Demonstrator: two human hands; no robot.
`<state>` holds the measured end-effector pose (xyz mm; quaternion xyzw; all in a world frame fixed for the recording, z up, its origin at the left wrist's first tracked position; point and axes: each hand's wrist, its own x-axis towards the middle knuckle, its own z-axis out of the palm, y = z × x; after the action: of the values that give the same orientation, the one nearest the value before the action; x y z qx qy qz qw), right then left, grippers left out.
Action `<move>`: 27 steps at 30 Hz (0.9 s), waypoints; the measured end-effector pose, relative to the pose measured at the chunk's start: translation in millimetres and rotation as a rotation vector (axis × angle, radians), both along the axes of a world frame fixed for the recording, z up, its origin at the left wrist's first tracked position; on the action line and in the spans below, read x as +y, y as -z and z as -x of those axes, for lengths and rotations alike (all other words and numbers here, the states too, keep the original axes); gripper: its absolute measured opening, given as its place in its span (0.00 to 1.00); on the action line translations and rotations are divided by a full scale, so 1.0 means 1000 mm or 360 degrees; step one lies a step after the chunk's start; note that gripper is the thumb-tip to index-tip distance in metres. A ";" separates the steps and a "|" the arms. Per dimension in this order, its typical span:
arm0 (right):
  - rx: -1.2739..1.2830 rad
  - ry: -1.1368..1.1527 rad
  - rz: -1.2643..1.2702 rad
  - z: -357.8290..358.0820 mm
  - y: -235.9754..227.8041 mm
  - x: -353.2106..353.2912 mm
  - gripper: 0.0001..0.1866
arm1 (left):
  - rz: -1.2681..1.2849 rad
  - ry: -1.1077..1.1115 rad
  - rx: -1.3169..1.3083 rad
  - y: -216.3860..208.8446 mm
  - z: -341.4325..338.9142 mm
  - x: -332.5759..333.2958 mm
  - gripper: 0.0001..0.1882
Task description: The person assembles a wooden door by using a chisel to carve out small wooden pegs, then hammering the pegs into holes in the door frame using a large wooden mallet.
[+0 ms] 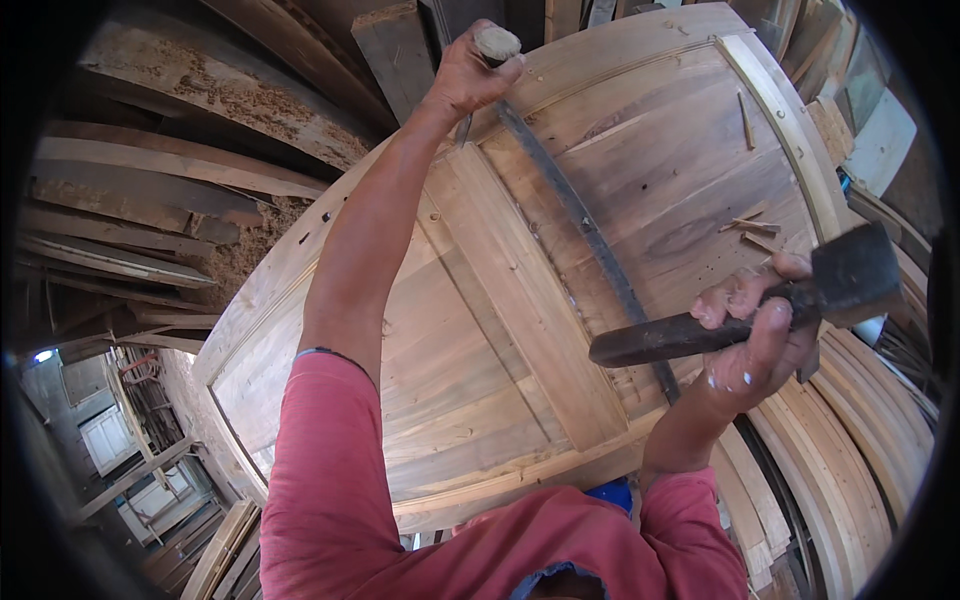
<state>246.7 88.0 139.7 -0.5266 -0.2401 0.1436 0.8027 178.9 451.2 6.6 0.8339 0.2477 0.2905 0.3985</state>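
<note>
My left hand, at the far edge of a big wooden door panel, is wrapped round a chisel whose pale, blunted handle end points up at me. Its narrow blade comes down by the end of the panel's middle rail; whether the tip touches wood I cannot tell. Above the right part of the panel, my right hand grips a hammer by its dark handle, close to the blocky dark head. The hammer is held in the air, apart from the chisel.
Across the panel, beside the middle rail, lies a long dark metal bar. Wood splinters are scattered on the right half. Stacked boards and sawdust fill the left side. Curved timber strips are piled at the right.
</note>
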 end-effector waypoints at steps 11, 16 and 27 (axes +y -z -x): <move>-0.0133 0.0155 -0.0209 -0.044 0.013 -0.001 0.21 | 0.0097 0.0123 0.0078 -0.007 -0.009 0.001 0.06; -0.0116 0.0544 -0.0025 -0.033 0.024 0.060 0.12 | -0.0043 0.0142 0.0128 -0.009 0.000 -0.002 0.10; -0.0707 -0.0524 0.1206 -0.031 0.068 0.109 0.17 | -0.0180 0.0002 0.0316 -0.010 0.013 -0.022 0.13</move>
<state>277.5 196.6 72.2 -0.7556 -0.4171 0.2303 0.4496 166.4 429.4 17.0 0.8799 0.2686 0.2197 0.3246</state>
